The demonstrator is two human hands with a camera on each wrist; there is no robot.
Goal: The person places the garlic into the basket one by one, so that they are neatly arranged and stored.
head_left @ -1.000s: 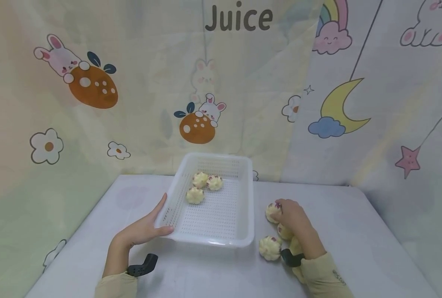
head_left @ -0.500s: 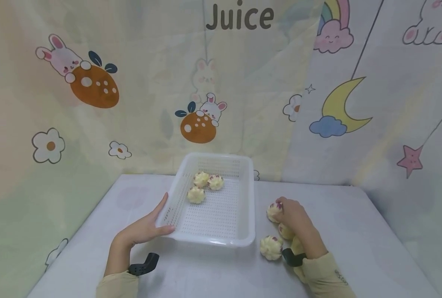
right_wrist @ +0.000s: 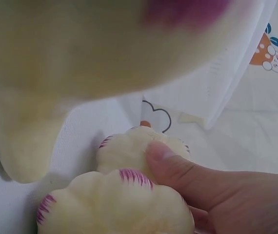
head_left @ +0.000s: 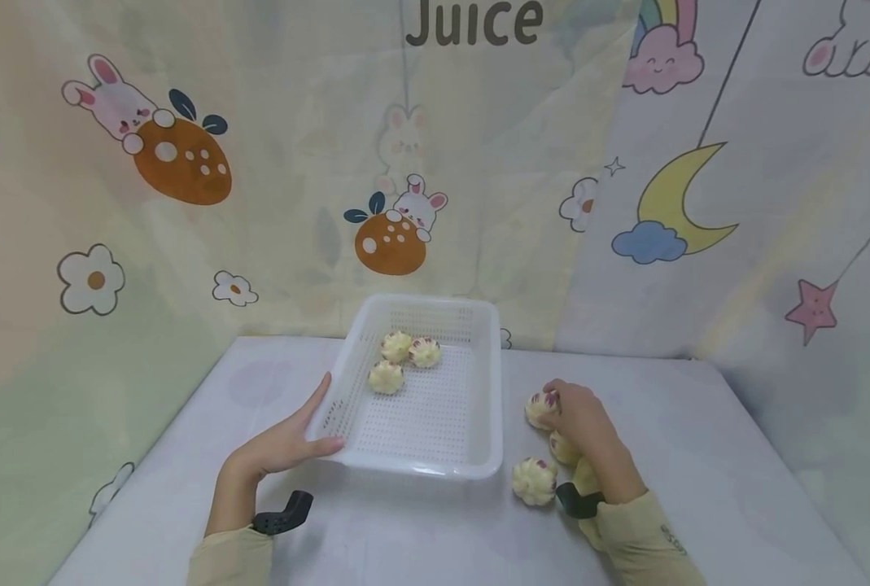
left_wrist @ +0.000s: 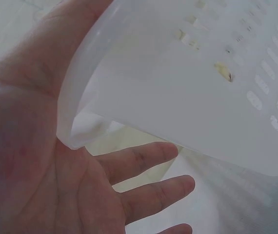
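A white perforated plastic basket [head_left: 435,470] stands in the middle of the table. Three cream garlic bulbs [head_left: 386,378] with purple streaks lie in its far left part. My left hand [head_left: 281,443] holds the basket's near left corner; its thumb lies over the rim, and in the left wrist view its other fingers [left_wrist: 153,195] extend outside the wall. Right of the basket, my right hand [head_left: 584,415] grips a garlic bulb [head_left: 539,409], with the thumb pressed on it in the right wrist view. Its other fingers are mostly hidden there.
Below the right hand lie more garlic bulbs [head_left: 534,481], some partly covered by the wrist and sleeve. One bulb [right_wrist: 80,58] looms close to the right wrist camera. A printed cloth backdrop [head_left: 508,244] hangs behind the white table [head_left: 405,537].
The head view has tilted slightly. Both hands keep their places, the left on the basket and the right on the same garlic bulb.
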